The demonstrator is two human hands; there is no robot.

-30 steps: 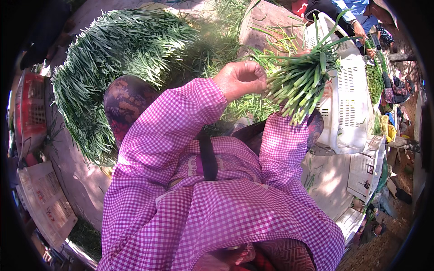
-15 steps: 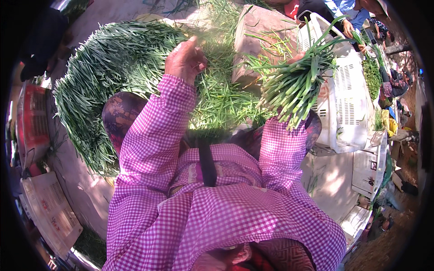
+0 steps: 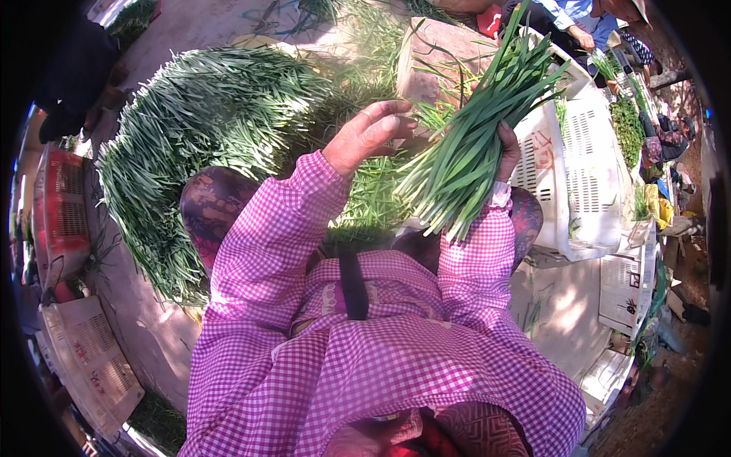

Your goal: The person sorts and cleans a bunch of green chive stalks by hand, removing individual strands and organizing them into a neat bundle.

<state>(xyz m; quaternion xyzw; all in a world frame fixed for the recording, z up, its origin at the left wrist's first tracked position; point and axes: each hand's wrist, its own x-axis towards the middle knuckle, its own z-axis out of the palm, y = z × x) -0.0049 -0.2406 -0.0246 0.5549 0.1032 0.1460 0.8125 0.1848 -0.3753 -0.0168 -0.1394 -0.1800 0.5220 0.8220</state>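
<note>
My right hand [image 3: 509, 151] is wrapped round a thick bunch of garlic chives [image 3: 476, 141]. Its dark green leaves point up and away, and the pale stem ends fan down to the left over my sleeve. To the left of the bunch is my left hand [image 3: 368, 135], apart from it, fingers reaching toward it with nothing seen in them. A large heap of garlic chives [image 3: 209, 114] lies on the ground beyond my left knee. Loose chive trimmings [image 3: 373, 190] cover the ground between my knees.
A pinkish block [image 3: 438, 57] stands ahead with chive scraps on it. White plastic crates [image 3: 590, 152] line my right side. Red [image 3: 61, 209] and white [image 3: 91, 354] crates stand at the left. A co-worker's hand [image 3: 582, 38] is at the far right among greens.
My left hand has moved right and nearer, toward the bunch. The bunch in my right hand has turned, its leaves now pointing more upward and its stem ends lying further left.
</note>
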